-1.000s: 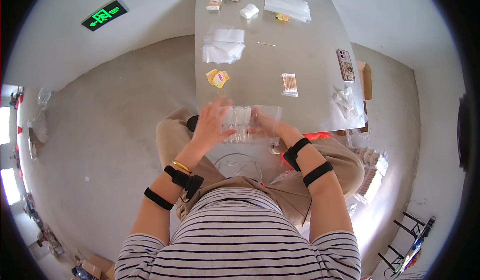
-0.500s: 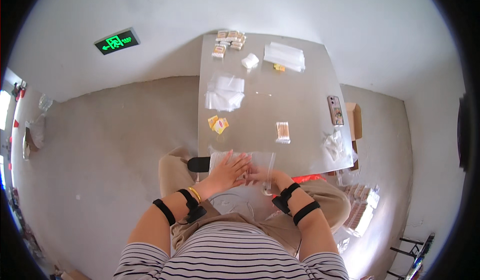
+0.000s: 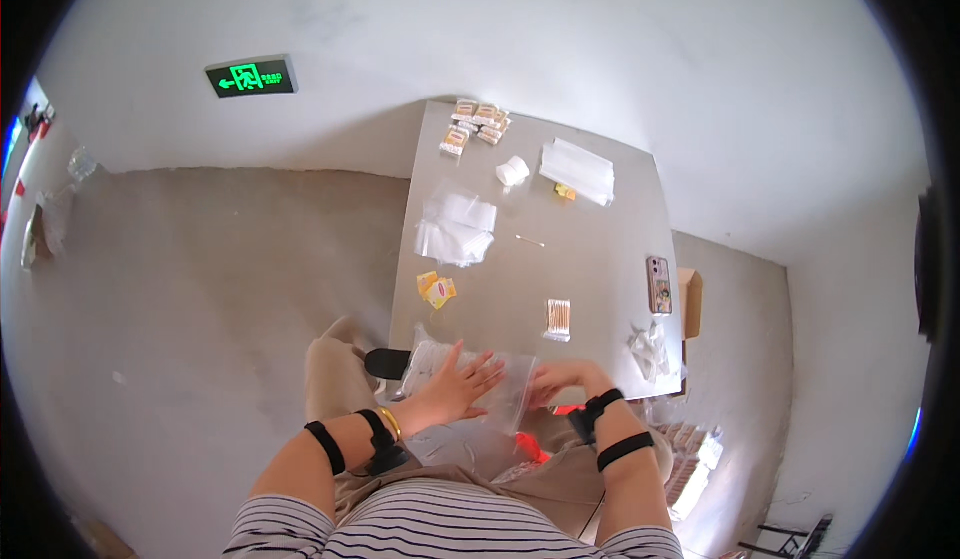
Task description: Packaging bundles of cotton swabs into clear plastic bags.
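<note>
Flat on top of a clear plastic bag (image 3: 512, 384) at the table's near edge lies my left hand (image 3: 460, 387), its fingers spread. The bag's left part looks whiter and fuller; what is inside is hard to make out. At the bag's right edge is my right hand (image 3: 558, 381), fingers curled and closed on the film, the tips partly hidden. Beyond the hands lie a small clear pack of cotton swabs (image 3: 559, 320), several yellow-and-white cards (image 3: 436, 290) and a loose cotton swab (image 3: 530, 241).
Spread plastic bags (image 3: 456, 229) lie at the table's left, with another bag stack (image 3: 578, 171) at the far right. Boxed swab packs (image 3: 475, 124) and a white roll (image 3: 513, 171) sit at the back. A phone (image 3: 659, 285) and crumpled plastic (image 3: 649, 351) are near the right edge.
My right hand has moved right, away from my left, to the bag's edge. My left hand's fingers have spread wider. The whole view has tilted, so the table appears lower.
</note>
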Demonstrator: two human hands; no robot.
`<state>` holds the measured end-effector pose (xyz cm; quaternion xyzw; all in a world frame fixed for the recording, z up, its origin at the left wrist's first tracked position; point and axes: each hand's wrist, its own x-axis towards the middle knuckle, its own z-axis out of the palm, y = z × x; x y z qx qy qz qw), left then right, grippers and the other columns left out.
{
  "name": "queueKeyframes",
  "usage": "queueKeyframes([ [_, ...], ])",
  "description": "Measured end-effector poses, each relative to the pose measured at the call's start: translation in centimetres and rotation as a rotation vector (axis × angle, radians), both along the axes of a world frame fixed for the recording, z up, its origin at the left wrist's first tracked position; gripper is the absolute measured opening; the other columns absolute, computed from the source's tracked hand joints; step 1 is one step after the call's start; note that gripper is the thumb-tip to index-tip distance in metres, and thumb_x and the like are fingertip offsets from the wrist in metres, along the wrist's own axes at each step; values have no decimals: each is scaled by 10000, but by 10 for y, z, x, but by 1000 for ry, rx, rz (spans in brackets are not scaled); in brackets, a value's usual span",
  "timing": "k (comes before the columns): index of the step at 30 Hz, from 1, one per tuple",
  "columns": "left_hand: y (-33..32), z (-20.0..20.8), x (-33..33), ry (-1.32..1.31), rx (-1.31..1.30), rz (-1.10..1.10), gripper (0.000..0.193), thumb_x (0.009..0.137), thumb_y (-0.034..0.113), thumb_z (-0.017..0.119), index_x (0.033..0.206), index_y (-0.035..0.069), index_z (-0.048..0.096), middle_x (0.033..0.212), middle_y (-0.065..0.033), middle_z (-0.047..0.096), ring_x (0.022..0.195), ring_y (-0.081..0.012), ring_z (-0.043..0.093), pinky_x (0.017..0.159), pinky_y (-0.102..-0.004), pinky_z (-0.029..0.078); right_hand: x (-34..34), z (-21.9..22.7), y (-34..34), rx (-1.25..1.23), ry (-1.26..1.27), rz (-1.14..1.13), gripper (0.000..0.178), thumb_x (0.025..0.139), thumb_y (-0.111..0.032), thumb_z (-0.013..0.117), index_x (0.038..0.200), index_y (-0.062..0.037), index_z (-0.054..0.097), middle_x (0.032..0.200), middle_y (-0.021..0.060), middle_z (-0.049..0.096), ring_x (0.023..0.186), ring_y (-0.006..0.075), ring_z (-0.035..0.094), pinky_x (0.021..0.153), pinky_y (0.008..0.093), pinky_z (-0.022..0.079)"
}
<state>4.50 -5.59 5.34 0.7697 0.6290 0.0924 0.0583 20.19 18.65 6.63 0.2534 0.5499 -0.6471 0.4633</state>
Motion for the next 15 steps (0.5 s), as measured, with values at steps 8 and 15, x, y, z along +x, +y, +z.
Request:
queueKeyframes([
  [8,0,5,-4,-119,-106,-17,788,861,527,552,1456,60,330,1547,-48,259,1446,-227,182,1104,-648,133,-200,41,117,877,672,-318,270,891,-256,603,890,8,659,727,29,642,640,97,584,599,247,479],
  [15,3,-2,1,-203,-160,-51,772,872,485,542,1462,44,309,1558,-104,218,1461,-252,138,1120,-624,121,-393,-24,152,1451,623,-312,857,774,-565,678,1279,98,477,1116,255,632,1066,364,616,899,398,491],
])
